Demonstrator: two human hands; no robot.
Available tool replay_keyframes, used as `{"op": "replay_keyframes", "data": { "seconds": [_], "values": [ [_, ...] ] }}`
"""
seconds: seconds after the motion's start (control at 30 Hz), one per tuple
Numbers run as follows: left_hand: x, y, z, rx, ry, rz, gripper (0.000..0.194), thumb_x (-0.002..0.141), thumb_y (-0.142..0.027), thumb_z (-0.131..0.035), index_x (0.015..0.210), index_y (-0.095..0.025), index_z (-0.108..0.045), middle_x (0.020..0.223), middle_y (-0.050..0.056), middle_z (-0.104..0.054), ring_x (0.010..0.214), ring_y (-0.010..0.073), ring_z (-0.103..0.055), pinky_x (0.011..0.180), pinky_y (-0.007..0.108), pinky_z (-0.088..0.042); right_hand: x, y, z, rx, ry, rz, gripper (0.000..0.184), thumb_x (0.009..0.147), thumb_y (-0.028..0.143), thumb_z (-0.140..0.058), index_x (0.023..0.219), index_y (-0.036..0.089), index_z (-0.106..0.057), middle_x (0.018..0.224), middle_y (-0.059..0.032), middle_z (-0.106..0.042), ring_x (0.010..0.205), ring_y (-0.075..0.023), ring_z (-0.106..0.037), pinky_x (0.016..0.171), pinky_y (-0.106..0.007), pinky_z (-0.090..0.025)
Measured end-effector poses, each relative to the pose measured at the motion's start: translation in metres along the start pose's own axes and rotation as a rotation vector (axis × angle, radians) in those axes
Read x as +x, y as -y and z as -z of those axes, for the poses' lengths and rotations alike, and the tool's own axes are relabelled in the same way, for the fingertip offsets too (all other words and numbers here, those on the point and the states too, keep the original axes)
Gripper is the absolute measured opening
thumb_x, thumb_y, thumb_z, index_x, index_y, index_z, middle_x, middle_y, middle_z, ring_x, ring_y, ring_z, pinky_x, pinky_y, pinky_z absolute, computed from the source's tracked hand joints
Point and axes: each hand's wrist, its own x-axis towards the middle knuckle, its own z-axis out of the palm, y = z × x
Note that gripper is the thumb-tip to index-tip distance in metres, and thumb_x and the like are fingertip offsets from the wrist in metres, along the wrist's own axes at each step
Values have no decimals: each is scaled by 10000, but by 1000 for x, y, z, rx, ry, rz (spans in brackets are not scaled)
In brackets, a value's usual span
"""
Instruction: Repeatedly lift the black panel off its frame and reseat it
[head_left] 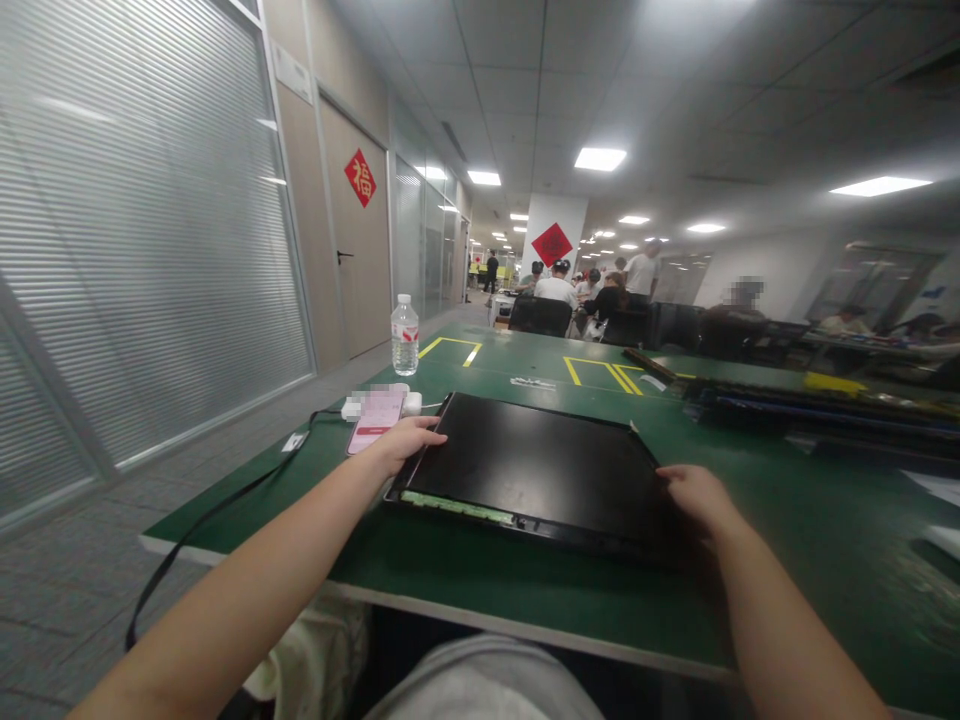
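Note:
Between my hands is a flat black display panel [540,455], its dark glossy face up, tilted slightly over the green table. A green circuit strip [456,507] runs along its near edge. My left hand [411,440] grips the panel's left edge, thumb on top and the other fingers partly hidden. My right hand [694,492] holds the right edge, its fingers curled around the side and underneath. Beside my left hand lies a phone [375,425] with a pinkish lit screen, leaning on a white power strip [412,403].
A water bottle [405,340] stands at the table's left edge. A black cable [217,510] hangs over that side. Dark panels [825,412] are stacked at the right of the green table [525,590]. Yellow tape [450,341] marks the far part. Several people sit beyond.

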Motion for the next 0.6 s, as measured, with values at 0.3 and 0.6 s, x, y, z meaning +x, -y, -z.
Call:
{"op": "replay_keyframes", "data": {
  "seconds": [0.3,0.6],
  "values": [
    [1,4,-1,-42,-19,-43,567,561,-45,-775,1108,-155,-675,692,24,-748,544,216,-694,556,325,-568,-1,1,0,-41,-28,13,439,718,84,-529,1051,206,-788,1103,-87,-749,1033,-264,-682,834,-315,-511],
    [8,9,3,-79,-7,-100,488,527,-58,-792,995,-161,-700,739,53,-756,651,252,-718,623,371,-578,9,-8,-6,-13,-26,14,410,703,105,-561,1023,222,-789,1061,-80,-759,983,-258,-694,807,-314,-515]
  ]
}}
